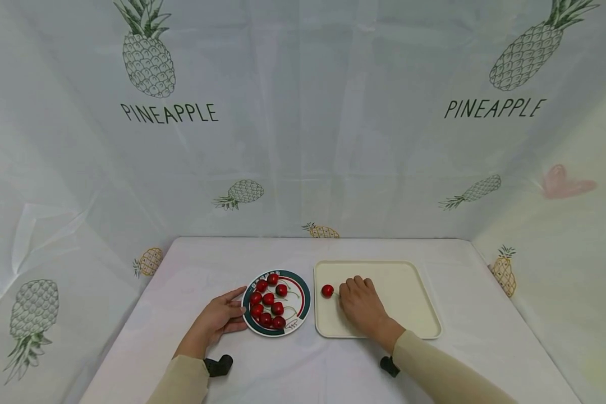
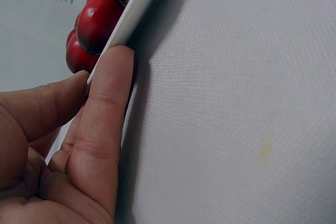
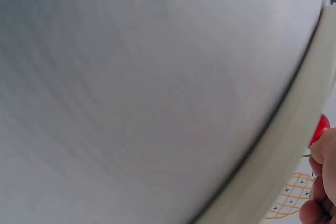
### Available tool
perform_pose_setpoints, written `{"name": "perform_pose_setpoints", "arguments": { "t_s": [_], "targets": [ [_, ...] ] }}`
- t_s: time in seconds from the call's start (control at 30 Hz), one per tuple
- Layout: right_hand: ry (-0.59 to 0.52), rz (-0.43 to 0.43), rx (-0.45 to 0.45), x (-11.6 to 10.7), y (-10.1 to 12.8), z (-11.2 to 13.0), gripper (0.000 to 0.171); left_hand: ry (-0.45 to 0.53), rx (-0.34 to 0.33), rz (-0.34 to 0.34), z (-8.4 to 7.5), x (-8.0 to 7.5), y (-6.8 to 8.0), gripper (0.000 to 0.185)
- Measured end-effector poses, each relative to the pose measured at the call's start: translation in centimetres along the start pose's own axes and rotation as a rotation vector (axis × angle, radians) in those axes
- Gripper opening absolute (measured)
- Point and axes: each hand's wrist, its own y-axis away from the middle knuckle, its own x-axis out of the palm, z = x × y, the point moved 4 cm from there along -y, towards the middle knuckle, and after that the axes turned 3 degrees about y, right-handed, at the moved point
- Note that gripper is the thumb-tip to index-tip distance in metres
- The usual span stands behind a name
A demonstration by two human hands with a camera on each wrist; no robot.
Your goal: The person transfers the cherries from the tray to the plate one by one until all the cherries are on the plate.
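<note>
On the left, my left hand (image 1: 219, 317) grips the rim of a round plate (image 1: 304, 300) with a dark green border. In the left wrist view the thumb (image 2: 52, 100) is on the rim and a finger (image 2: 107, 98) lies along the underside. Several red cherries (image 1: 268, 299), some with visible stems, lie on this plate. My right hand (image 1: 363, 306) is over a cream rectangular tray (image 1: 409, 297), fingers curled, and pinches the stem of a single cherry (image 1: 327, 290). That cherry is to the left of the fingers, over the tray's left part; the fingertips are mostly hidden.
A white cloth covers the table (image 1: 283, 370). Behind it and at both sides hangs a pale curtain (image 1: 303, 140) printed with pineapples. Black straps with small mounts (image 1: 219, 366) sit at both wrists. Plate and tray stand side by side with a narrow gap between.
</note>
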Motion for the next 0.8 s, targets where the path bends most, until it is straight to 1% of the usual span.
{"name": "perform_pose_setpoints", "arguments": {
  "t_s": [0.33,0.6,0.8],
  "targets": [
    [0.032,-0.075,-0.040,-0.7,-0.5,0.3,0.025,0.004,0.001,0.010,0.2,0.0,0.0,0.064],
    [0.029,-0.077,-0.046,-1.4,-1.5,1.0,0.024,0.011,-0.009,0.018,0.0,0.0,-0.1,0.065],
    [0.009,-0.110,-0.052,-1.8,-2.3,1.7,0.022,0.007,0.000,0.015,-0.1,-0.1,-0.1,0.065]
  ]
}}
